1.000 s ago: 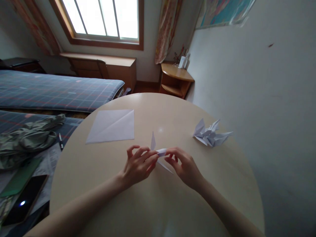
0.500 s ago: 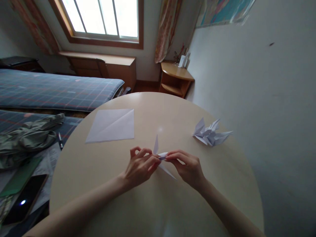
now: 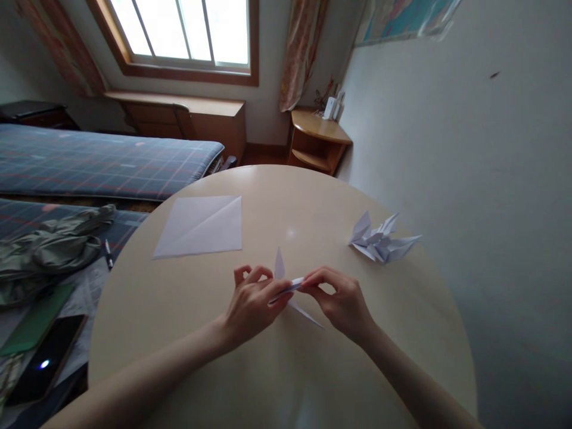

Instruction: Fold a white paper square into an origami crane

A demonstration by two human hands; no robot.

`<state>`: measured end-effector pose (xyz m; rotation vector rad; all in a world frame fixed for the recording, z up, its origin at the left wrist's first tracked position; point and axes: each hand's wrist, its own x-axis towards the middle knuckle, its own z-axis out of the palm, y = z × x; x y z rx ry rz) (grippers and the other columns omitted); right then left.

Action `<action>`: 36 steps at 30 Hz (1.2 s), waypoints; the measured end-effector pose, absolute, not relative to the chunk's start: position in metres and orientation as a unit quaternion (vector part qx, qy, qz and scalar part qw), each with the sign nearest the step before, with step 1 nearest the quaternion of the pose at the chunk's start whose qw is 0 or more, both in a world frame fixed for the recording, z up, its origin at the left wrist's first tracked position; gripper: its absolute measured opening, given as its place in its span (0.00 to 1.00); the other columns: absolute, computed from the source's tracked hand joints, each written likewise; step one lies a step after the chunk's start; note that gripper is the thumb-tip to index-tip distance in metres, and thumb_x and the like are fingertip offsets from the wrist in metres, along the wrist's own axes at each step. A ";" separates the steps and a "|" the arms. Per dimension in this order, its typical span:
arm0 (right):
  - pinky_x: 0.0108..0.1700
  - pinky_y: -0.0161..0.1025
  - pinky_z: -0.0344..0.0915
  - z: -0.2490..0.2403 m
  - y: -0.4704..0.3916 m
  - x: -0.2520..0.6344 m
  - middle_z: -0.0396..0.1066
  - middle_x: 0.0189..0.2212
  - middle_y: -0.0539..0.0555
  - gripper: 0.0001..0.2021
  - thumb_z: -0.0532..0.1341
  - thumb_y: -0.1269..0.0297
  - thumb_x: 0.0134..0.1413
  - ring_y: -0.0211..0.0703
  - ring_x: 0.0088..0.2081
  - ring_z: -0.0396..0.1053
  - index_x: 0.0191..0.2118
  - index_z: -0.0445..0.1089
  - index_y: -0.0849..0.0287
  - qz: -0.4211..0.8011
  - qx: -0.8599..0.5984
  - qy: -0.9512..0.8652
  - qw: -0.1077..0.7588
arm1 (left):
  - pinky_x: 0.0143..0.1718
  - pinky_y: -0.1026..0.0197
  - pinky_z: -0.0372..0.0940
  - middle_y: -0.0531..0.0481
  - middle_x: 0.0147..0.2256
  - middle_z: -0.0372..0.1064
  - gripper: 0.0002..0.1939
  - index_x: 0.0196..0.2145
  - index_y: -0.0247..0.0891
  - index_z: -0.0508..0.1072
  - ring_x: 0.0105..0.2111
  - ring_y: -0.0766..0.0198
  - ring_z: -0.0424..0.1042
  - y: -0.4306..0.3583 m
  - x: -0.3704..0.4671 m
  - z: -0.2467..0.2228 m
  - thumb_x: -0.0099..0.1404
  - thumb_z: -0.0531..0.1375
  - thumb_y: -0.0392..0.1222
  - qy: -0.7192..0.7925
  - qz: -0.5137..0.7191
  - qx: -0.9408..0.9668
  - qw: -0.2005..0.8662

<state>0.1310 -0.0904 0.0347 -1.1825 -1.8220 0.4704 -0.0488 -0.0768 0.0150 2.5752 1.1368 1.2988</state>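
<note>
Between my hands is a folded white origami paper piece (image 3: 279,264), with one narrow point sticking up and another slanting down to the right. My left hand (image 3: 254,301) pinches its middle part between thumb and fingers. From the other side, the fingertips of my right hand (image 3: 339,301) are closed on the right end of the same fold. Part of the paper is hidden behind my left fingers. To the right lie folded paper cranes (image 3: 379,241), bunched together. A square sheet of white paper (image 3: 203,225) with a diagonal crease lies flat at the left.
All the paper is on or over a round cream table (image 3: 286,185). Left of it are a phone (image 3: 47,357), a green folder (image 3: 38,319), a pen (image 3: 109,254) and a crumpled grey-green cloth (image 3: 53,250). A white wall (image 3: 504,208) rises along the right.
The held fold has tilted, and more of its edge shows beside my left thumb. Its upright point has shifted slightly left. Both hands keep hold of the paper; the other papers lie still.
</note>
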 end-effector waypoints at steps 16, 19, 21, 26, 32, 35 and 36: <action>0.27 0.34 0.61 0.041 -0.086 0.139 0.72 0.22 0.50 0.04 0.63 0.65 0.49 0.37 0.23 0.65 0.26 0.72 0.58 0.208 -0.490 -0.763 0.366 | 0.40 0.55 0.44 0.60 0.25 0.75 0.03 0.30 0.43 0.72 0.29 0.65 0.68 -0.078 -0.050 0.018 0.59 0.62 0.36 0.339 0.429 0.837 -0.002; 0.24 0.33 0.59 0.042 -0.085 0.140 0.72 0.19 0.51 0.07 0.65 0.62 0.47 0.35 0.21 0.63 0.24 0.73 0.58 0.260 -0.508 -0.725 0.386 | 0.40 0.55 0.44 0.61 0.25 0.75 0.03 0.31 0.43 0.73 0.29 0.65 0.67 -0.078 -0.050 0.020 0.59 0.63 0.36 0.326 0.440 0.837 -0.001; 0.23 0.33 0.59 0.041 -0.085 0.139 0.72 0.18 0.51 0.09 0.66 0.59 0.45 0.36 0.20 0.62 0.23 0.74 0.59 0.304 -0.514 -0.695 0.401 | 0.40 0.55 0.45 0.61 0.26 0.76 0.03 0.31 0.44 0.73 0.30 0.64 0.67 -0.078 -0.050 0.022 0.59 0.63 0.37 0.324 0.445 0.835 0.005; 0.23 0.34 0.60 0.038 -0.085 0.139 0.72 0.19 0.52 0.09 0.67 0.58 0.43 0.37 0.21 0.65 0.22 0.74 0.59 0.337 -0.491 -0.672 0.441 | 0.40 0.55 0.46 0.60 0.25 0.76 0.04 0.31 0.46 0.75 0.30 0.64 0.67 -0.077 -0.052 0.026 0.59 0.63 0.37 0.332 0.438 0.835 0.028; 0.23 0.34 0.63 0.041 -0.086 0.144 0.72 0.22 0.53 0.07 0.63 0.62 0.50 0.38 0.23 0.67 0.27 0.75 0.58 0.301 -0.443 -0.727 0.429 | 0.40 0.54 0.48 0.58 0.25 0.76 0.03 0.30 0.46 0.75 0.31 0.64 0.68 -0.077 -0.052 0.026 0.59 0.63 0.38 0.346 0.435 0.830 0.047; 0.27 0.34 0.64 0.044 -0.088 0.143 0.73 0.23 0.53 0.05 0.60 0.68 0.53 0.39 0.25 0.67 0.30 0.74 0.58 0.232 -0.405 -0.780 0.417 | 0.40 0.54 0.47 0.58 0.23 0.75 0.03 0.27 0.44 0.75 0.30 0.63 0.68 -0.078 -0.051 0.027 0.57 0.63 0.37 0.359 0.431 0.826 0.062; 0.28 0.35 0.65 0.045 -0.089 0.142 0.72 0.23 0.53 0.05 0.59 0.69 0.54 0.39 0.26 0.66 0.31 0.73 0.59 0.209 -0.394 -0.796 0.410 | 0.40 0.54 0.47 0.58 0.22 0.74 0.03 0.26 0.43 0.74 0.30 0.62 0.68 -0.079 -0.051 0.028 0.56 0.64 0.37 0.362 0.426 0.826 0.067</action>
